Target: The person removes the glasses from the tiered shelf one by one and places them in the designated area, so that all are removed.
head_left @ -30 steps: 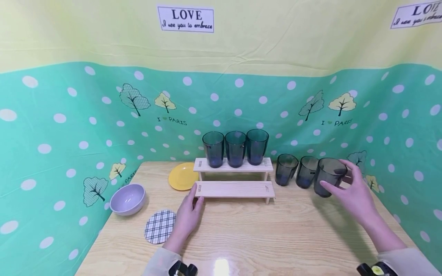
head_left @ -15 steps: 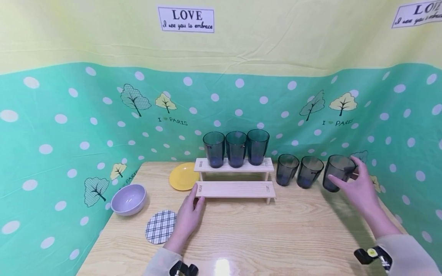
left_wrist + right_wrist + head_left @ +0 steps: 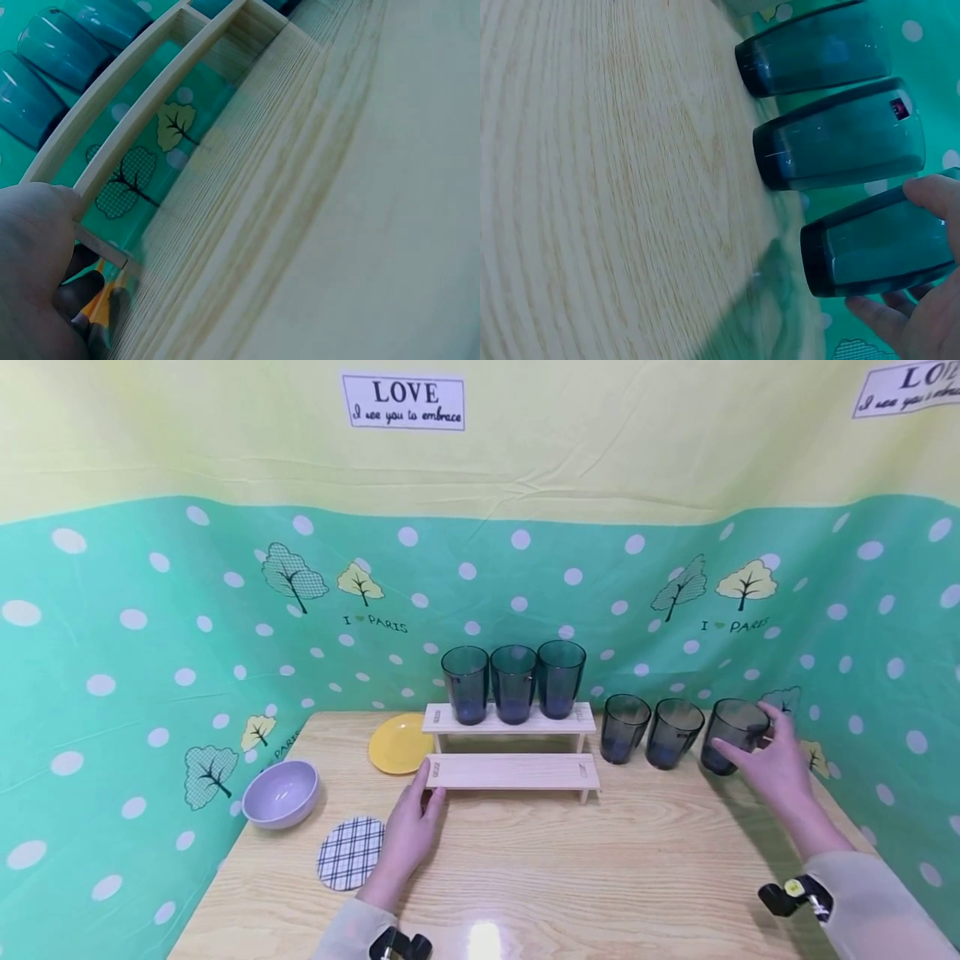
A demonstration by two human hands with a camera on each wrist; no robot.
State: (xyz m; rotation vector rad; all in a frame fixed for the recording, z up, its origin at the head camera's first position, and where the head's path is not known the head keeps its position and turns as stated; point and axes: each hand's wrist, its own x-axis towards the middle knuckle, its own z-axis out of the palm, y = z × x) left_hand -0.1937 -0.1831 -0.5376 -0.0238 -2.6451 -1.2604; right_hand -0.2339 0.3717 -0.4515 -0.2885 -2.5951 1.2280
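Note:
My right hand [image 3: 744,732] grips a dark tinted glass [image 3: 738,718] at the right of the wooden table [image 3: 570,868], thumb in front and fingers behind. The right wrist view shows this held glass [image 3: 885,244] upright, its base at or just above the tabletop. It stands in line with two more dark glasses [image 3: 622,727] [image 3: 672,732]. My left hand [image 3: 429,781] lies flat on the table, its fingertips touching the left end of a two-step wooden rack [image 3: 513,771]. Three dark glasses [image 3: 513,683] stand on the rack's upper step. The lower step is bare.
A yellow plate [image 3: 397,743] lies behind the rack's left end. A lilac bowl [image 3: 281,793] and a checked round coaster [image 3: 350,853] sit at the left. A green dotted cloth wall [image 3: 150,677] closes the table's back and sides.
My right hand has carried its glass to the right and back, into line with the other two on the table. The left hand has stayed at the rack's end.

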